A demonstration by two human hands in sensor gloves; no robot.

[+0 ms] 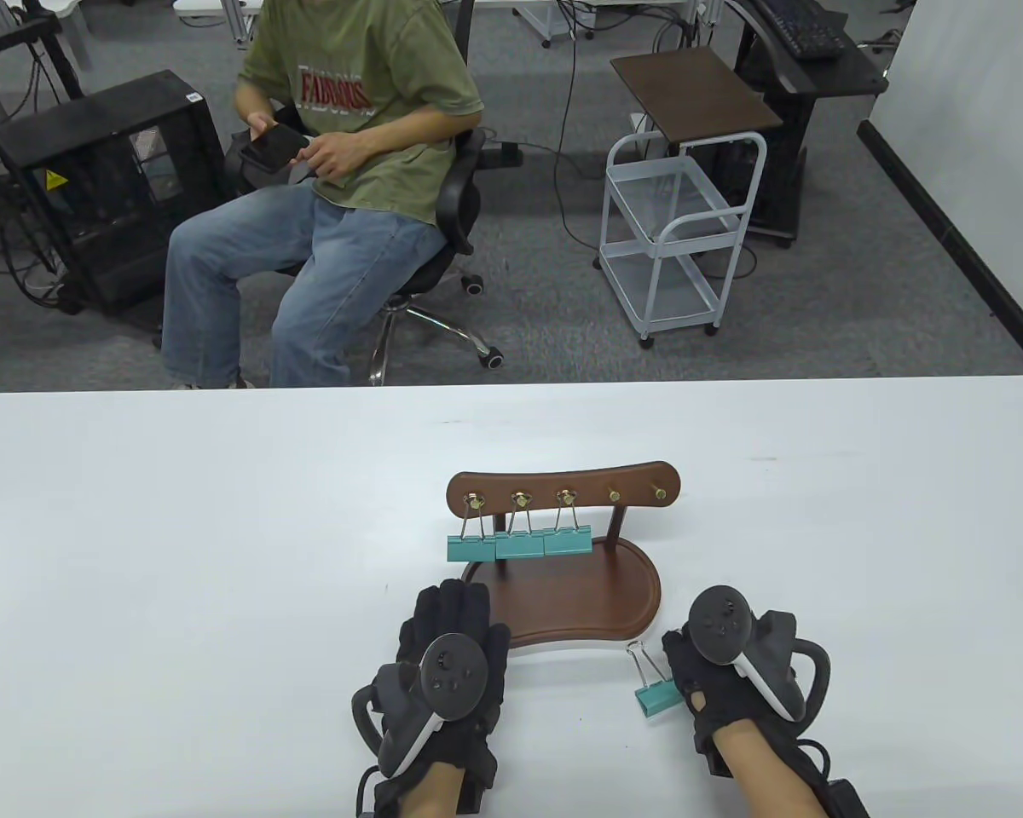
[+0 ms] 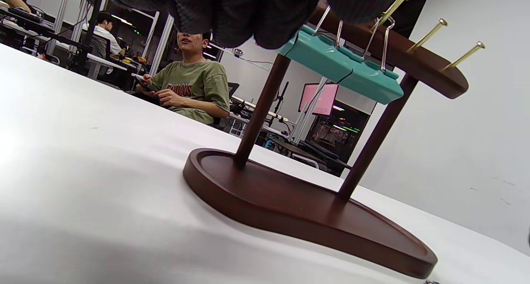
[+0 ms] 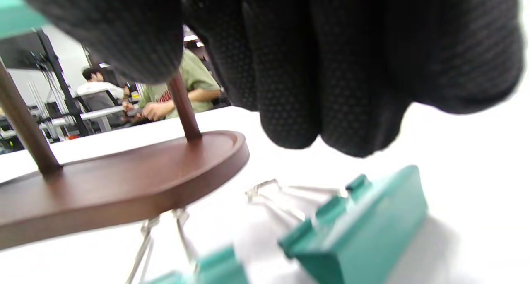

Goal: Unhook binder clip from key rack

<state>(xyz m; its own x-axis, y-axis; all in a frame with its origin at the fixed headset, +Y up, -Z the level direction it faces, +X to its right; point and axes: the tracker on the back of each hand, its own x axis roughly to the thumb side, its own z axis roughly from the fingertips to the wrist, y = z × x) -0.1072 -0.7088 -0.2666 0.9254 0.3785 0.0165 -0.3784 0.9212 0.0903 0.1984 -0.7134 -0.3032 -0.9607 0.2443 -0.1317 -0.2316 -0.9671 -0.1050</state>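
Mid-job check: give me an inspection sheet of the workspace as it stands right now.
Surface: white table, bare around the rack.
Job's things: wooden key rack upright; three teal binder clips hang on its left pegs, two right pegs free; loose binder clip lies on the table beside the base.
Clutter: nothing seen.
Hands: left hand at the rack's base; right hand next to the loose clip, contact unclear.
Cables: glove leads at both wrists.
Surroundings: seated person, white cart.

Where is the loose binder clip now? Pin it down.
In the table view the loose binder clip lies on the white table, just off the key rack base's right front edge, beside the right hand.
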